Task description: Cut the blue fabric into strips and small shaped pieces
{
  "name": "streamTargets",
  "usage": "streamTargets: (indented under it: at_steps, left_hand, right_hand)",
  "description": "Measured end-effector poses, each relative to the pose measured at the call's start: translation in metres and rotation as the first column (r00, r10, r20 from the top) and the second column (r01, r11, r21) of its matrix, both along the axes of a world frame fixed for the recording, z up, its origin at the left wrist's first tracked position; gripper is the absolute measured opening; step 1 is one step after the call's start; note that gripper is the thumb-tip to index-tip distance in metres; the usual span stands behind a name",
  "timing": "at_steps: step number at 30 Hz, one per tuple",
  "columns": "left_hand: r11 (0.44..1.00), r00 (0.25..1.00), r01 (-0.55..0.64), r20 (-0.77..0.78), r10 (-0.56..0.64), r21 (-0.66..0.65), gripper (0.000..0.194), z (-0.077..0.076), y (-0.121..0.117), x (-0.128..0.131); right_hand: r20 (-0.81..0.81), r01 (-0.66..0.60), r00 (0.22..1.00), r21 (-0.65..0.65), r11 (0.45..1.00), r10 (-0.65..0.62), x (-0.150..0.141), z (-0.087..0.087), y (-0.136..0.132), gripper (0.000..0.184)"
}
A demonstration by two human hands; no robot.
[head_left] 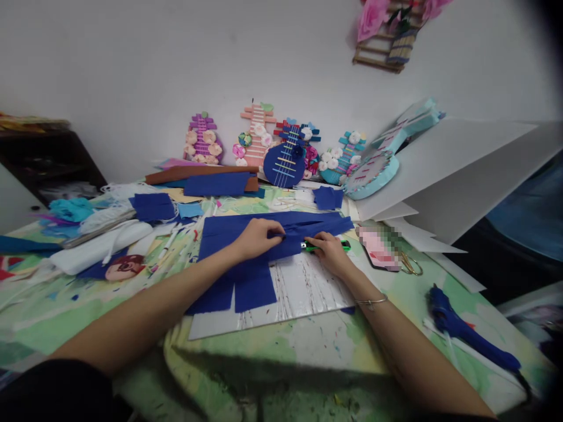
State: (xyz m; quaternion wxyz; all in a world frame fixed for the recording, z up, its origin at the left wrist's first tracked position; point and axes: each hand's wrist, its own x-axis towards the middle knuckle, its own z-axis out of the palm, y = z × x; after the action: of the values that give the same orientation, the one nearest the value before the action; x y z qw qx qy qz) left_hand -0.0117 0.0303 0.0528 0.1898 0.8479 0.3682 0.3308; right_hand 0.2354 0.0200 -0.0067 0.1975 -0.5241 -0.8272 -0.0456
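My right hand (328,252) is closed on a green utility knife (346,245), its metal end pointing left. At the middle of the table, my left hand (261,237) is bent into a pinch on the blue sheet (229,234), close to the knife's tip. Whether the sheet is cloth or paper I cannot tell. Its folded right part runs behind both hands. Under the sheet lies a white board (303,287) with dark scored lines; a blue flap with a slit hangs over the board's left part.
A blue glue gun (466,334) lies at the right, below a phone (378,249) and gold-handled scissors (411,264). White boards (440,176) lean at the right. Decorated instrument-shaped crafts (284,158) stand along the wall. Blue pieces (152,207) and scraps cover the left side.
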Motion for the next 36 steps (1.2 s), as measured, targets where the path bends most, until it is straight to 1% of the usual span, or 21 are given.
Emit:
streamTargets:
  at_steps: [2, 4, 6, 9, 14, 19, 22, 27, 32, 36]
  left_hand:
    - [0.999, 0.999, -0.033, 0.006, 0.033, -0.015, 0.016, 0.000, 0.020, -0.001]
    - [0.997, 0.997, -0.070, -0.026, 0.070, -0.015, 0.016, -0.005, 0.039, -0.004]
    - [0.992, 0.991, -0.121, -0.065, 0.120, -0.016, 0.018, -0.012, 0.055, -0.006]
    - [0.987, 0.981, -0.160, -0.114, 0.158, -0.008, 0.020, -0.026, 0.067, -0.009]
    - [0.987, 0.979, -0.161, -0.130, 0.159, -0.003, 0.019, -0.043, 0.071, -0.010]
    - [0.984, 0.973, -0.170, -0.150, 0.175, 0.048, 0.020, -0.050, 0.073, -0.011]
    - [0.982, 0.969, -0.163, -0.174, 0.177, 0.090, 0.022, -0.053, 0.074, -0.012]
    - [0.976, 0.957, -0.156, -0.220, 0.187, 0.150, 0.022, -0.057, 0.074, -0.011]
    - [0.967, 0.944, -0.177, -0.247, 0.220, 0.185, 0.020, -0.059, 0.074, -0.013]
    - [0.963, 0.946, -0.175, -0.236, 0.223, 0.206, 0.023, -0.053, 0.070, -0.015]
  right_hand:
    - [0.017, -0.009, 1.000, 0.001, 1.000, 0.009, -0.001, 0.001, -0.001, 0.046]
    - [0.046, -0.023, 0.999, -0.001, 1.000, 0.023, -0.001, 0.003, -0.003, 0.047]
    - [0.079, -0.032, 0.996, -0.004, 0.999, 0.032, -0.001, 0.004, -0.004, 0.046]
    - [0.115, -0.027, 0.993, -0.001, 1.000, 0.027, 0.000, 0.006, -0.005, 0.047]
    - [0.171, -0.019, 0.985, 0.020, 1.000, 0.015, 0.000, 0.010, -0.005, 0.050]
    - [0.206, 0.000, 0.979, 0.018, 1.000, -0.004, 0.002, 0.015, -0.006, 0.049]
    - [0.201, 0.018, 0.979, 0.012, 1.000, -0.020, 0.007, 0.015, -0.005, 0.048]
    - [0.148, -0.008, 0.989, 0.004, 1.000, 0.007, 0.017, 0.009, 0.001, 0.050]
    - [0.129, -0.048, 0.990, -0.006, 0.999, 0.048, 0.020, 0.005, 0.004, 0.051]
    - [0.128, -0.062, 0.990, -0.012, 0.998, 0.063, 0.018, 0.006, 0.004, 0.052]
